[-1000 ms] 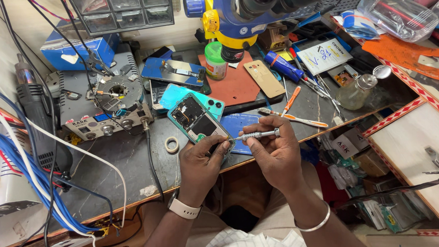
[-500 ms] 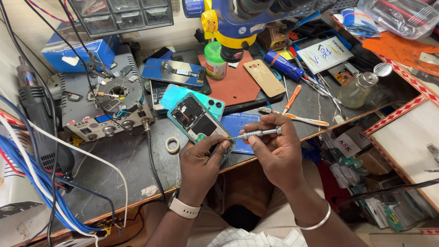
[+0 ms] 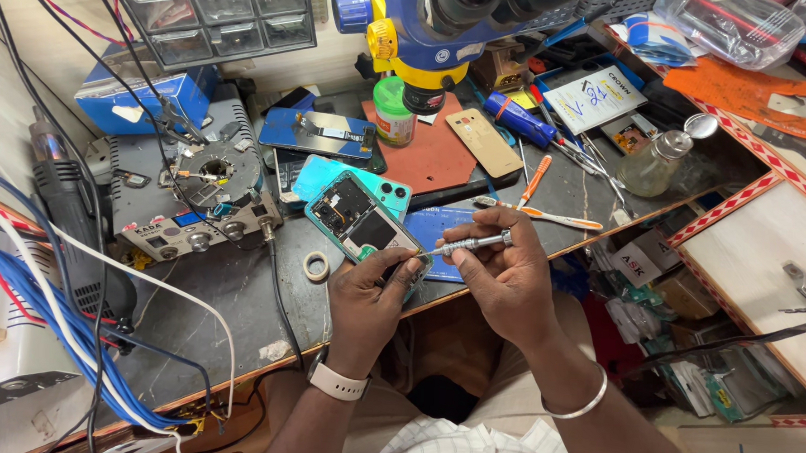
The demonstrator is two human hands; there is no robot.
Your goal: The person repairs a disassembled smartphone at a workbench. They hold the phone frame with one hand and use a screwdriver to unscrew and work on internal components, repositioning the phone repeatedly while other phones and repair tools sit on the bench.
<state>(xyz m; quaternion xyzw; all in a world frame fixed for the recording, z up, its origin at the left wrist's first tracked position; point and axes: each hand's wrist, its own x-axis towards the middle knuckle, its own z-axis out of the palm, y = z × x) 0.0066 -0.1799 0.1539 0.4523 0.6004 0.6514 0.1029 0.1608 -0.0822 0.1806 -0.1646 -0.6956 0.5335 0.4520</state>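
Opened phone point(image 3: 364, 223) with a teal shell, held tilted at the near edge of the dark surface point(image 3: 237, 287), its lower end over the lip. Left hand point(image 3: 368, 297) wrapped under that lower end — fingers point(image 3: 409, 265) curled shut against the phone's side and thumb pressed on its rim. Right hand point(image 3: 500, 276) just right of the phone, fingers closed round a slim metal screwdriver point(image 3: 470, 244); knurled grey shaft lying nearly level, tip touching the phone's right edge. Inside the phone: dark board, small bright metal parts, a pale flat panel.

Little free room around the phone. Left of it, touching nothing, a small ring of tape point(image 3: 316, 266); further left a grey boxy station point(image 3: 196, 199) with knobs and a round socket, cables trailing past it to the surface's edge. Behind the phone, a second teal shell point(image 3: 319, 173), a glossy blue phone back point(image 3: 316, 132), then a matt red-brown mat point(image 3: 433, 151) carrying a gold phone back point(image 3: 484, 141). Right of the phone, a blue flat pad point(image 3: 444, 228) and a pale toothbrush point(image 3: 539, 214) with orange grip. Above the mat, a blue-and-yellow microscope point(image 3: 430, 28) hanging over the surface. Bare patch of scuffed dark surface only left and below the tape ring — speckled, worn, with a wooden front edge.
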